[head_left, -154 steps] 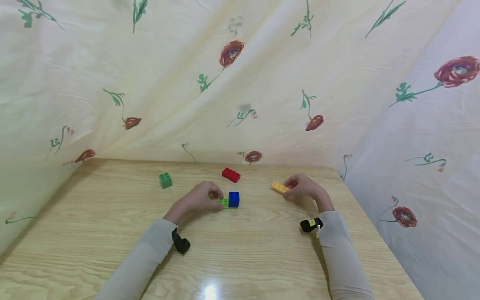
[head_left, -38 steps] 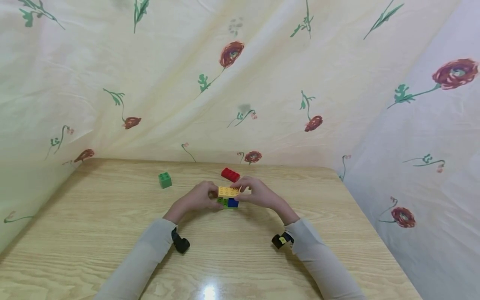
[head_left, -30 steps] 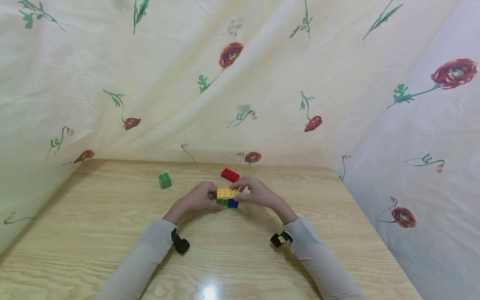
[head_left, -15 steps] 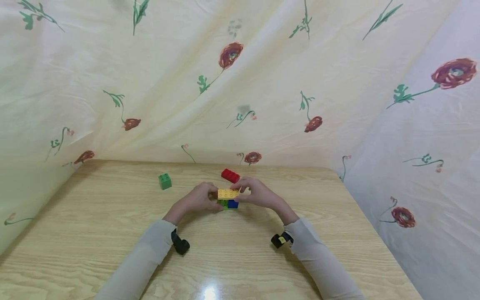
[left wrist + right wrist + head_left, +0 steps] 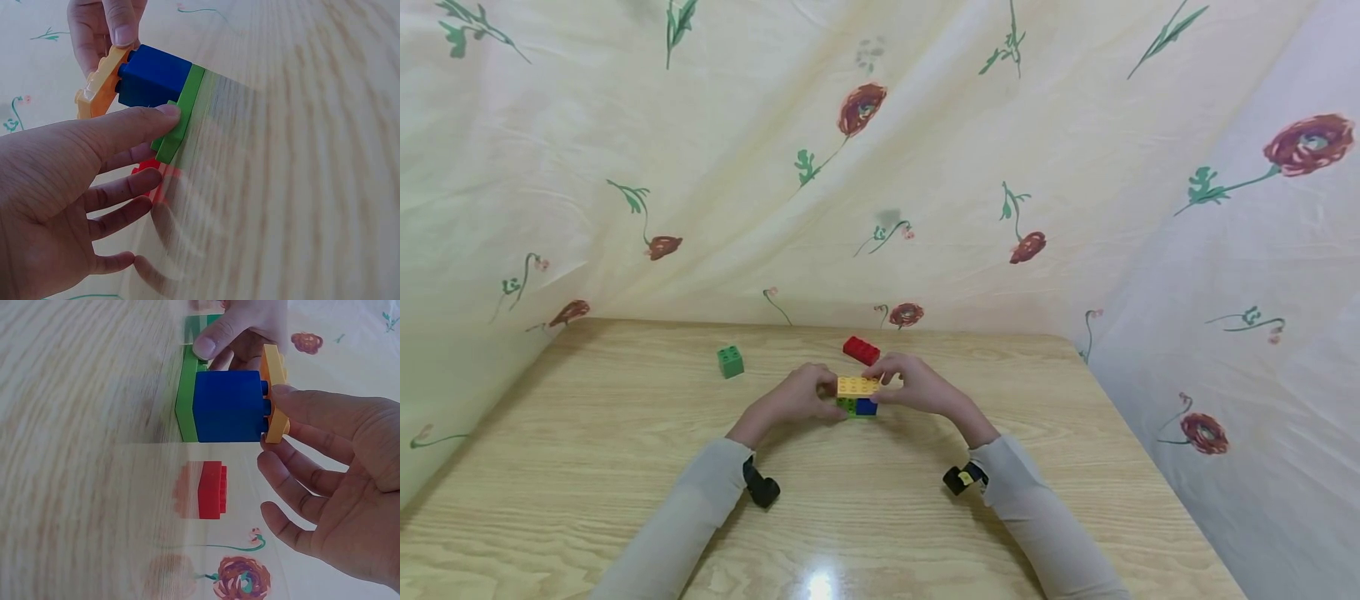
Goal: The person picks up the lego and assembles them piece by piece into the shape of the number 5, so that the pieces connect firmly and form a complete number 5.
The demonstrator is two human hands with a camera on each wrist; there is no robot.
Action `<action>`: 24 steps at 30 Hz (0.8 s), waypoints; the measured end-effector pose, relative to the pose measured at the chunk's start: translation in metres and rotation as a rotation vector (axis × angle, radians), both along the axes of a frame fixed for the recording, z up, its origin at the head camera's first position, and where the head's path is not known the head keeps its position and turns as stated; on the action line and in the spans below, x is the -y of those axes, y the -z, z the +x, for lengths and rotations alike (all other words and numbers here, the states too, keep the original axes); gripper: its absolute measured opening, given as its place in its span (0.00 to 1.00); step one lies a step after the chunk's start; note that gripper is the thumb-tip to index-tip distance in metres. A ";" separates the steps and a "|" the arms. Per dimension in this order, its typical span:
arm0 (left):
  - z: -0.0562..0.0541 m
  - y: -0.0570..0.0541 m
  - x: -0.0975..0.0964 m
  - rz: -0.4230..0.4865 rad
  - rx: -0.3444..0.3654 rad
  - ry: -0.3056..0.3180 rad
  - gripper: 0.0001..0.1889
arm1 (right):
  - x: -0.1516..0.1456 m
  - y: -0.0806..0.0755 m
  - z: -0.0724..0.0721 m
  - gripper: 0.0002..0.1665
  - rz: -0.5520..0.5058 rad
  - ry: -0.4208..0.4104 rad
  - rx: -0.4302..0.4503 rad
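My left hand (image 5: 796,394) pinches a flat lime-green toy building brick (image 5: 185,115) lying on the table, thumb on its near side. On the right end of that brick stands a taller blue brick (image 5: 226,406). A flat yellow brick (image 5: 854,386) lies level over the blue one and juts out leftward above the lime-green one. My right hand (image 5: 921,387) pinches its right end between thumb and fingers. In the right wrist view, the blue studs (image 5: 266,406) still show in a narrow gap beneath the yellow brick.
A red brick (image 5: 861,350) lies just behind the hands. Farther left stands a green brick (image 5: 730,362). The wooden table (image 5: 865,508) ends at a flowered cloth (image 5: 737,208) behind and at the sides.
Since the oldest frame, my right hand has brought the yellow brick leftward from the table's right side onto the blue brick. Over the last second both hands stay nearly still.
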State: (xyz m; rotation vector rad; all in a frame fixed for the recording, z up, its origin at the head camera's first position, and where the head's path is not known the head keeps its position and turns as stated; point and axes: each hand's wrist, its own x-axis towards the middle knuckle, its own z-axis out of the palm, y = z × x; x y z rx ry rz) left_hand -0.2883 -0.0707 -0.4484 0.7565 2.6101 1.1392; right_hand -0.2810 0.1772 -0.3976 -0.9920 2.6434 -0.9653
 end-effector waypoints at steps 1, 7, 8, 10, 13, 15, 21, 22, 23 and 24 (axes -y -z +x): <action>0.000 0.000 0.000 0.000 0.001 -0.001 0.16 | 0.000 0.000 0.000 0.20 0.001 0.001 -0.002; 0.000 0.001 0.000 0.006 0.005 0.001 0.16 | 0.001 0.000 0.001 0.20 0.004 0.007 -0.005; 0.000 0.001 0.000 0.007 0.005 0.003 0.16 | 0.001 0.000 0.001 0.20 0.004 0.008 -0.004; -0.001 0.001 0.000 0.009 0.003 0.006 0.16 | 0.002 0.000 0.001 0.20 0.001 0.012 0.000; -0.001 0.002 0.000 0.011 0.000 0.010 0.17 | 0.002 0.000 0.001 0.21 -0.005 0.020 0.004; -0.001 0.002 0.000 0.011 -0.002 0.013 0.17 | 0.002 0.000 0.002 0.21 -0.009 0.026 0.006; 0.000 0.002 0.000 0.014 0.002 0.013 0.17 | 0.003 0.000 0.003 0.20 -0.004 0.039 0.001; 0.000 0.002 0.000 0.014 0.007 0.009 0.17 | 0.003 0.000 0.003 0.20 -0.003 0.041 0.001; 0.000 0.002 0.000 0.015 0.011 0.005 0.17 | 0.003 0.000 0.003 0.20 0.000 0.042 0.000; -0.001 0.002 0.000 0.013 0.016 0.000 0.17 | 0.003 0.000 0.003 0.20 0.001 0.042 -0.002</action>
